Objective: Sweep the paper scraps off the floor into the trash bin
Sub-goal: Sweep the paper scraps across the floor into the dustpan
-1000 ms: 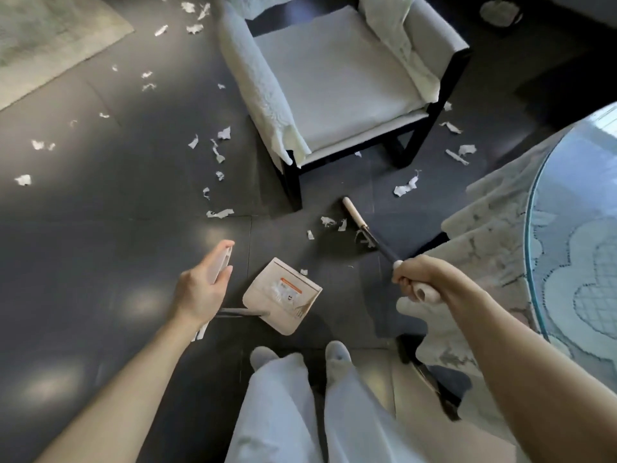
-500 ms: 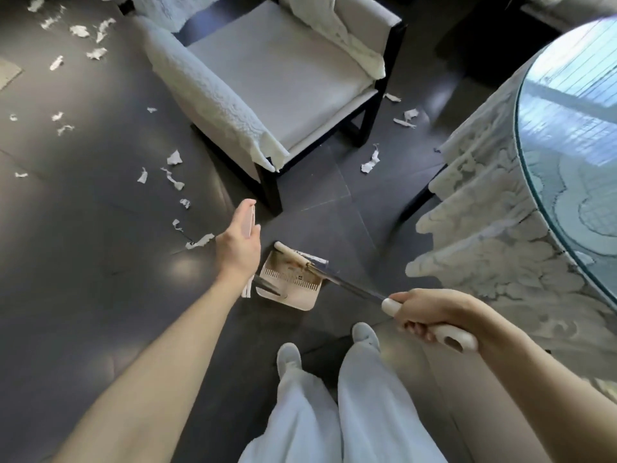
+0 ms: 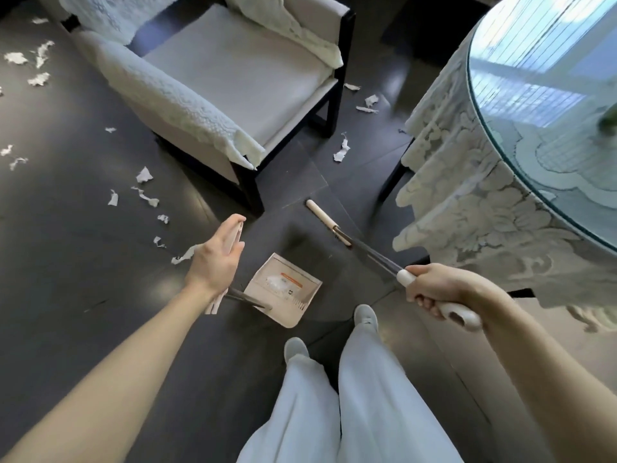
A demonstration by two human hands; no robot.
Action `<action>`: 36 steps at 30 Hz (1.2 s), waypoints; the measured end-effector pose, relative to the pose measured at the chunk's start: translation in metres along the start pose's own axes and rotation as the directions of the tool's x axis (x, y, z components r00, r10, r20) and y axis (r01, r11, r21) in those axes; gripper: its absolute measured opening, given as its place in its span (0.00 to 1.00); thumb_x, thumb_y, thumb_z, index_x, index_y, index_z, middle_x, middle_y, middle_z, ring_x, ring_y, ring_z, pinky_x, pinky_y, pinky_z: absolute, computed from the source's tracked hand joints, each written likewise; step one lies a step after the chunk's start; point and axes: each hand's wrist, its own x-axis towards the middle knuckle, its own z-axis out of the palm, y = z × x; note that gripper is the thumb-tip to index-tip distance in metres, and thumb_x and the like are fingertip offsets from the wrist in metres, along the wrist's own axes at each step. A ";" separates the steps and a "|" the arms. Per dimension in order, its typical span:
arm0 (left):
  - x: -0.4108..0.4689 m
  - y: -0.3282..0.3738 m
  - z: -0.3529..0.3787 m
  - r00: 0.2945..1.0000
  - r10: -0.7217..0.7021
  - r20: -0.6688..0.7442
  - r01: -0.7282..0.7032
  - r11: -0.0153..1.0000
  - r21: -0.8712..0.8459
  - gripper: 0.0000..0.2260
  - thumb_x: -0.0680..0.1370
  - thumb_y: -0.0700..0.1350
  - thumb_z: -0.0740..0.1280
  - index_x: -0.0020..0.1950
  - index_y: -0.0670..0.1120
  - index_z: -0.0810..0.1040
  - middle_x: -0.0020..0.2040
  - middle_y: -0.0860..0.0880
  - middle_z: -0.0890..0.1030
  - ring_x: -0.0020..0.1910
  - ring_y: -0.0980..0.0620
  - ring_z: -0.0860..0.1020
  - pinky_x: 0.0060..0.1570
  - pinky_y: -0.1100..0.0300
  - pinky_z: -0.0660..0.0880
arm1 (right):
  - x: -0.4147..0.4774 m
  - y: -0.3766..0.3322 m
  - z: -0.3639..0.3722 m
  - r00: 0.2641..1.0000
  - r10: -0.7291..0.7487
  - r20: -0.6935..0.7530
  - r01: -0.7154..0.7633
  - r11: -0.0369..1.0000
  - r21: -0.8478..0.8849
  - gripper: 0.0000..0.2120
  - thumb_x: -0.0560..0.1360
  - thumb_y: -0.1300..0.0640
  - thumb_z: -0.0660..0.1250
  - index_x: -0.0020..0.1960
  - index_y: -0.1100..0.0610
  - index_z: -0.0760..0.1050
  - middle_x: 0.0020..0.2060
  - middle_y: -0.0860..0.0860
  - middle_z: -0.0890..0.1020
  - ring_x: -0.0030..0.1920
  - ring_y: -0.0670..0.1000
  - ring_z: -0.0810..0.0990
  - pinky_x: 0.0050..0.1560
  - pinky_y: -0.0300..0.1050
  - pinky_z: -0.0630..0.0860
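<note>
Looking down through the head camera, I start at the far left, where torn paper scraps [image 3: 144,175] lie strewn over the dark floor [image 3: 83,279]. They run in a loose trail from the upper left corner down towards the left hand [image 3: 217,259], and one strip lies just beside that hand in the view. The left hand is closed round the pale upright handle of the dustpan [image 3: 283,289], with the handle showing above the fingertips and below the wrist. The pan itself sits low in front of the feet [image 3: 365,314], its mouth turned towards the armchair [image 3: 233,78]. It carries an orange label and a whitish patch, and I cannot tell whether that patch is paper.

Behind the pan the armchair stands with white covers over its arms. More scraps lie on the floor between its dark front leg and the table, well apart from the pan.

The broom [image 3: 327,222] reaches out to the right of the pan, its pale head near the floor between chair and table, not touching the pan. I cannot tell whether it rests on the floor. The right hand [image 3: 437,289] grips the broom's white end grip, fingers wrapped fully round it. At the far right a lace cloth [image 3: 484,195] hangs over the glass-topped table [image 3: 551,95].
</note>
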 end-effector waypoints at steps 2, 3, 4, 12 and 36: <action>-0.002 -0.001 0.000 0.998 0.033 0.050 -0.032 0.999 -0.025 0.19 0.78 0.43 0.66 0.62 0.65 0.71 0.54 0.53 0.81 0.53 0.48 0.78 0.51 0.60 0.70 | 0.010 -0.002 0.021 1.000 0.003 0.019 -0.003 1.000 -0.005 0.10 0.74 0.67 0.62 0.54 0.59 0.70 0.26 0.53 0.70 0.24 0.48 0.67 0.25 0.41 0.67; -0.003 -0.001 0.001 0.997 0.042 0.066 -0.039 0.998 -0.047 0.20 0.78 0.43 0.66 0.62 0.66 0.71 0.55 0.53 0.81 0.55 0.50 0.78 0.54 0.61 0.70 | 0.015 -0.003 0.034 0.998 0.019 0.056 -0.021 0.999 0.035 0.12 0.74 0.67 0.62 0.57 0.60 0.69 0.27 0.54 0.70 0.24 0.48 0.68 0.25 0.41 0.68; -0.003 0.000 0.004 0.997 0.044 0.070 -0.038 0.996 -0.076 0.20 0.78 0.42 0.66 0.61 0.67 0.70 0.57 0.53 0.81 0.57 0.51 0.77 0.56 0.61 0.70 | 0.018 -0.004 0.047 0.994 0.041 0.103 -0.051 0.994 0.094 0.14 0.75 0.68 0.62 0.59 0.60 0.68 0.26 0.53 0.70 0.22 0.47 0.67 0.24 0.39 0.68; 0.027 0.021 0.017 0.997 0.072 0.017 -0.071 0.995 -0.074 0.20 0.78 0.42 0.66 0.66 0.60 0.72 0.58 0.50 0.81 0.55 0.48 0.78 0.56 0.64 0.69 | 0.009 -0.014 0.050 0.929 0.110 0.352 -0.266 0.861 0.433 0.15 0.75 0.70 0.57 0.57 0.56 0.70 0.25 0.51 0.65 0.18 0.43 0.63 0.16 0.32 0.62; 0.261 0.107 0.039 0.965 -0.165 -0.205 0.136 0.979 -0.149 0.18 0.78 0.42 0.65 0.64 0.61 0.72 0.47 0.52 0.80 0.36 0.49 0.74 0.43 0.60 0.72 | 0.243 -0.329 -0.175 0.971 -0.235 -0.042 0.202 0.904 -0.377 0.07 0.73 0.66 0.61 0.47 0.60 0.77 0.38 0.57 0.80 0.38 0.56 0.78 0.40 0.43 0.75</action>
